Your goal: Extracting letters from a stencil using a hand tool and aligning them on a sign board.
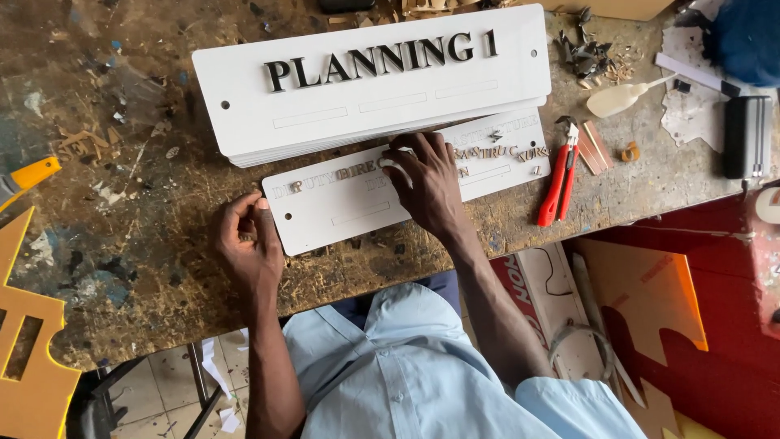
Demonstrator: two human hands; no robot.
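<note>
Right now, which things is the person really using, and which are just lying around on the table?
In use:
white sign plate, steadied by the left hand
small letters on it, pressed by the right hand

Lying about:
stack of white signs
red pliers
glue bottle
black box

I see a worn wooden workbench (122, 244) filling most of the frame, its top scarred, stained dark and flecked with paint. At the lower left, under its edge, pale floor tiles (166, 394) show, littered with paper scraps, beside a dark metal leg (197, 374). Even daylight falls across everything.
</note>
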